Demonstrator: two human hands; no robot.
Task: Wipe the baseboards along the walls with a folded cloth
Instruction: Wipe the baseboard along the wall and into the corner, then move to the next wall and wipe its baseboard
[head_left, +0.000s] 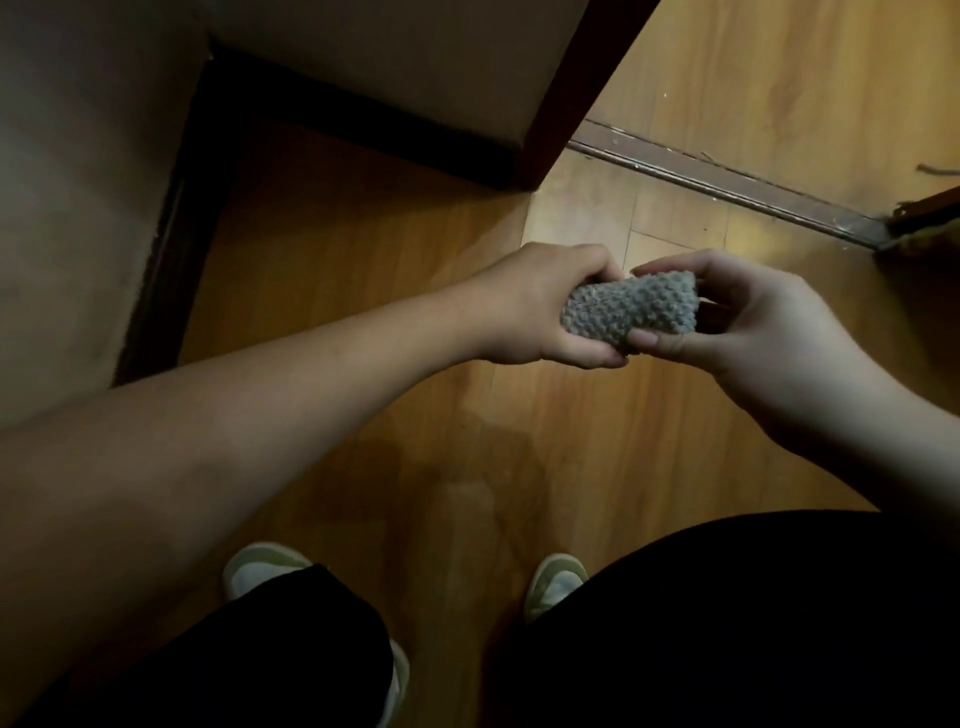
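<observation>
Head view: we are seeing both hands holding grey nubby cloth (631, 312) above wooden floor (363, 270). Left hand (540, 306) is gripping cloth's left end, fingers curled round it. Right hand (748, 332) is pinching right end, grip narrow on cloth. Dark baseboard (171, 244) is running along wall at left, well apart from cloth. Pale shoes (262, 569) are standing on floor below.

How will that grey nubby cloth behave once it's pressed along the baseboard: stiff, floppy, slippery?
Probably soft and compressible: the cloth bunches into a small wad between the left hand and right hand. Likely light, since a loose pinch holds it. Its nubby weave suggests decent grip, not slippery. It may unfold if pushed along the baseboard one-handed.
</observation>
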